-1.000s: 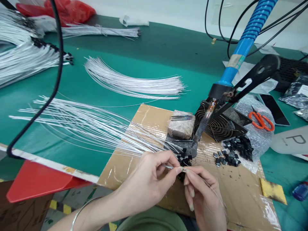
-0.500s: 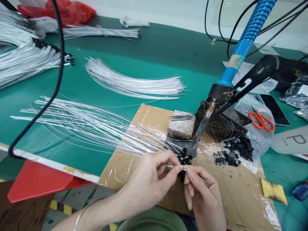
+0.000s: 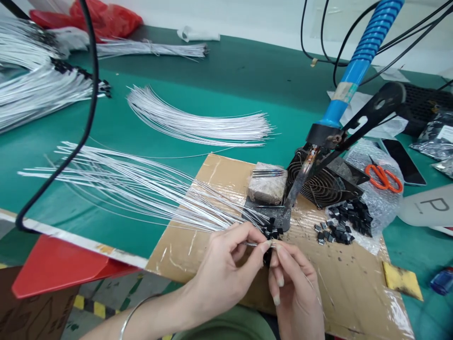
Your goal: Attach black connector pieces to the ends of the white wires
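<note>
My left hand (image 3: 230, 271) is closed in a pinch on a thin silvery rod-like piece (image 3: 250, 244). Against its fingertips, my right hand (image 3: 297, 283) pinches a thin white wire (image 3: 310, 282) that trails back over the palm. The exact joint between the fingertips is hidden. Just beyond them lies a cluster of black clips (image 3: 272, 230) on the ends of a spread of white wires (image 3: 141, 189). The soldering iron (image 3: 300, 177) slants down in its stand behind both hands, its tip over a dark base. A wrapped block (image 3: 267, 191) carries several thin metal pieces.
Cardboard (image 3: 339, 288) covers the near table. To the right are loose black pieces (image 3: 350, 219), orange scissors (image 3: 384, 177), a small fan (image 3: 323, 186), a yellow sponge (image 3: 402, 281) and a phone (image 3: 405, 160). Another white wire bundle (image 3: 198, 120) lies farther back. A black cable (image 3: 92, 71) hangs at left.
My right hand has shifted slightly left, and its trailing wire has moved with it. Both pinches stay together at nearly the same spot.
</note>
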